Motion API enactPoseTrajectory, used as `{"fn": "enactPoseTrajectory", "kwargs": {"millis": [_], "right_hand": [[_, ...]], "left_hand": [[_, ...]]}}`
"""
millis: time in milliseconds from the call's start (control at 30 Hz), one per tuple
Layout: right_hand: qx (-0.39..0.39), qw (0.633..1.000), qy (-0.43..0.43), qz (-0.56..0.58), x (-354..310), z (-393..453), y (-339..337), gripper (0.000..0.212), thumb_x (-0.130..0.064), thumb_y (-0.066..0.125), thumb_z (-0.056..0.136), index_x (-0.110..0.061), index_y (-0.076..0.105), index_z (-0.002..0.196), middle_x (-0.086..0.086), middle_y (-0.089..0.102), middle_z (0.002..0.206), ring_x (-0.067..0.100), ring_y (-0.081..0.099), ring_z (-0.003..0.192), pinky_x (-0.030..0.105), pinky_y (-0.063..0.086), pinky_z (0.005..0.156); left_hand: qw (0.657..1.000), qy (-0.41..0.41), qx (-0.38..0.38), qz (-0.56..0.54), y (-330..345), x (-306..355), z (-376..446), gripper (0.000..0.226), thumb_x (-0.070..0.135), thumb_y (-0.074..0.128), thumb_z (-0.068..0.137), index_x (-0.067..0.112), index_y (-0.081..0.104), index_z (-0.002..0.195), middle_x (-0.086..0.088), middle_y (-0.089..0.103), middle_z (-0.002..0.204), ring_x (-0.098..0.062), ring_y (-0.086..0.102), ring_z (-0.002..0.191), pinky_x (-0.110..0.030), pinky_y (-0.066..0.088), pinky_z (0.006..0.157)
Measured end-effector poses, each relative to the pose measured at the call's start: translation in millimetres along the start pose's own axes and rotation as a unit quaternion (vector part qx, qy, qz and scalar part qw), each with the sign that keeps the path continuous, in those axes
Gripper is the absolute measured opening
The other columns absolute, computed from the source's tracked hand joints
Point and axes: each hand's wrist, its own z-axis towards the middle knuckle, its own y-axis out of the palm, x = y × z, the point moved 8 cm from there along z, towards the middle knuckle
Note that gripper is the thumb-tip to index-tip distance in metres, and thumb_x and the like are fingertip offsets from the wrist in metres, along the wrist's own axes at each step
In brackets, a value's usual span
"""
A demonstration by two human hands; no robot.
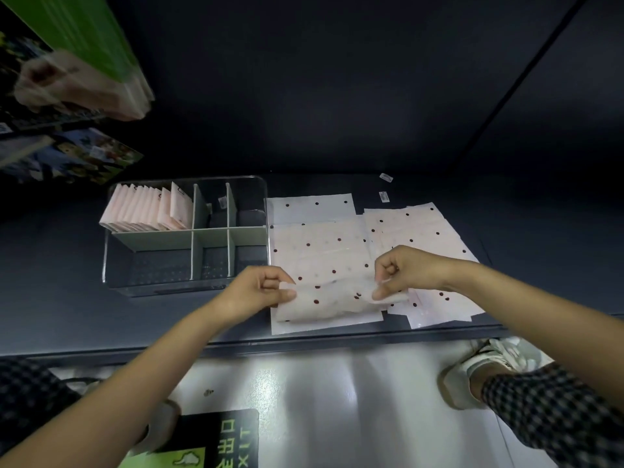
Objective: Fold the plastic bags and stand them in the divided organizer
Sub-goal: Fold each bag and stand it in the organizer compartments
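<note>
Item: dotted plastic bag [324, 292], centre frame on the bench [67, 298], topping a flat stack. Thin, limp, light, probably slippery. Your left hand [260, 292] and right hand [401, 268] pinch its near corners; keep hold there. Divided organizer [185, 231] sits left.

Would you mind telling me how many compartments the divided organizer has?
6 in the organizer: three along the back, three along the front. Only the back-left one holds folded bags; some floors are partly hidden.

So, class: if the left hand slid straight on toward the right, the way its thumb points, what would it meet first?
Probably the right hand, which pinches the other end of the same dotted bag that the left hand holds. Only that bag lies between them, though depth is uncertain.
</note>
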Motion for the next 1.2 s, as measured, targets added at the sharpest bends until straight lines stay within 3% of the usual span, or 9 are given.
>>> {"fn": "enactPoseTrajectory", "kwargs": {"millis": [133,233,333,433,533,633,733,1067,1200], "right_hand": [[0.001,0.998,0.037,0.046,7,19,-1,0.021,-0.029,0.075,0.078,-0.021,0.062,0.063,0.008,0.058,0.069,0.015,0.054,0.076,0.026,0.043,0.08],[-0.042,0.994,0.072,0.07,11,27,2,0.019,-0.028,0.069,0.084,-0.021,0.065,0.066,-0.01,0.056,0.063,0.005,0.049,0.063,0.012,0.039,0.06],[-0.03,0.996,0.068,0.049,12,38,-4,0.013,-0.026,0.065,0.087,-0.021,0.067,0.075,-0.019,0.061,0.068,-0.004,0.053,0.064,0.01,0.039,0.06],[0.08,0.996,0.025,0.043,5,58,-28,0.009,-0.018,0.063,0.089,-0.016,0.068,0.081,-0.012,0.066,0.086,-0.004,0.059,0.081,0.005,0.041,0.068],[0.155,0.988,-0.018,-0.001,-9,80,-48,0.006,-0.01,0.063,0.088,-0.01,0.067,0.084,-0.004,0.066,0.089,0.008,0.061,0.088,0.014,0.044,0.08],[0.187,0.98,-0.043,-0.053,-18,105,-57,0.006,-0.01,0.065,0.086,-0.006,0.069,0.084,0.0,0.067,0.092,0.013,0.06,0.094,0.024,0.044,0.09],[0.217,0.973,-0.038,-0.069,-18,128,-61,0.006,-0.013,0.065,0.086,-0.009,0.07,0.083,-0.001,0.069,0.094,0.012,0.061,0.097,0.021,0.043,0.087],[0.253,0.958,0.027,-0.135,-4,162,-65,0.013,-0.025,0.062,0.088,-0.015,0.069,0.091,-0.001,0.067,0.107,0.02,0.054,0.111,0.037,0.045,0.095],[0.365,0.884,0.004,-0.291,-19,133,-58,0.031,-0.028,0.053,0.093,-0.019,0.057,0.122,0.006,0.052,0.127,0.027,0.04,0.119,0.036,0.034,0.097]], "left_hand": [[0.998,0.003,0.054,-0.015,-8,-6,6,0.006,0.007,0.065,0.086,0.013,0.065,0.088,-0.012,0.06,0.07,-0.019,0.054,0.076,-0.03,0.048,0.074],[0.999,-0.001,0.034,-0.018,-7,-11,10,0.015,0.012,0.068,0.085,0.02,0.065,0.097,0.003,0.07,0.071,-0.008,0.063,0.076,-0.028,0.05,0.078],[0.991,0.052,0.078,0.095,-12,-4,11,0.028,0.02,0.07,0.083,0.027,0.061,0.108,0.01,0.068,0.102,-0.005,0.063,0.091,-0.026,0.047,0.087],[0.902,0.197,0.217,0.316,-17,24,-5,0.033,0.028,0.068,0.085,0.024,0.061,0.117,0.01,0.059,0.122,-0.008,0.053,0.105,-0.025,0.045,0.09],[0.839,0.293,0.186,0.419,10,32,-11,0.033,0.027,0.068,0.085,0.016,0.064,0.116,0.0,0.059,0.128,-0.017,0.052,0.121,-0.03,0.041,0.102],[0.843,0.235,0.085,0.476,36,6,7,0.049,0.039,0.053,0.093,0.02,0.046,0.139,0.003,0.036,0.15,-0.014,0.026,0.141,-0.025,0.006,0.115],[0.834,0.175,0.043,0.521,46,-27,23,0.061,0.051,0.032,0.098,0.022,0.018,0.15,0.006,0.006,0.159,-0.009,-0.003,0.146,-0.02,-0.019,0.111],[0.795,0.11,0.001,0.597,62,-68,42,0.077,0.065,0.011,0.091,0.019,-0.018,0.147,0.0,-0.028,0.151,-0.018,-0.033,0.136,-0.031,-0.027,0.107],[0.793,0.107,0.01,0.599,66,-69,40,0.077,0.068,0.009,0.089,0.025,-0.028,0.141,-0.002,-0.034,0.148,-0.022,-0.037,0.134,-0.034,-0.027,0.108]]}}
